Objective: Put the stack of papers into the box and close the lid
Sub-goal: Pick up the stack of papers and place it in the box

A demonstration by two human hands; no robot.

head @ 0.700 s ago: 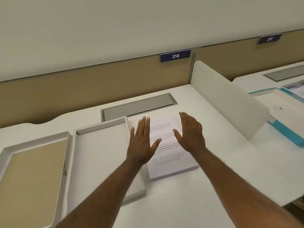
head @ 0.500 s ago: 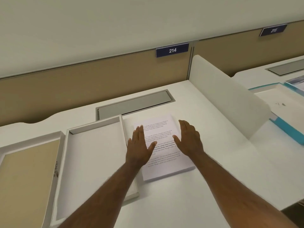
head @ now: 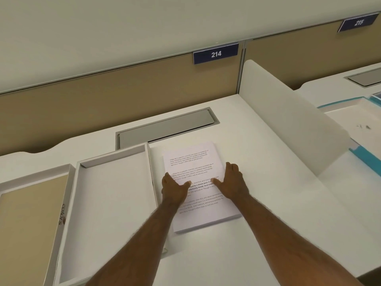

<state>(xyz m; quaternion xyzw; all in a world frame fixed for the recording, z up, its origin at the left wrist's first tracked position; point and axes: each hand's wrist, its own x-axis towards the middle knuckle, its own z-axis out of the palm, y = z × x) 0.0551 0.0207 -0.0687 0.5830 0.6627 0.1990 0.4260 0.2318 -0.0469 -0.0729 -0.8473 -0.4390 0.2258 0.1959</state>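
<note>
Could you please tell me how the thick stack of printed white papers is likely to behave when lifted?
The stack of printed white papers looks thick, so probably heavy. Its loose sheets show no binding, so they may sag or fan out. Both hands, left hand and right hand, at opposite edges should steady it.

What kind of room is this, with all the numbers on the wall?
Probably a shared office or study hall. Numbered signs, 214 and 215, mark separate seats, a white divider splits the white desk from the next one, and a grey cable hatch sits in the desktop.
</note>
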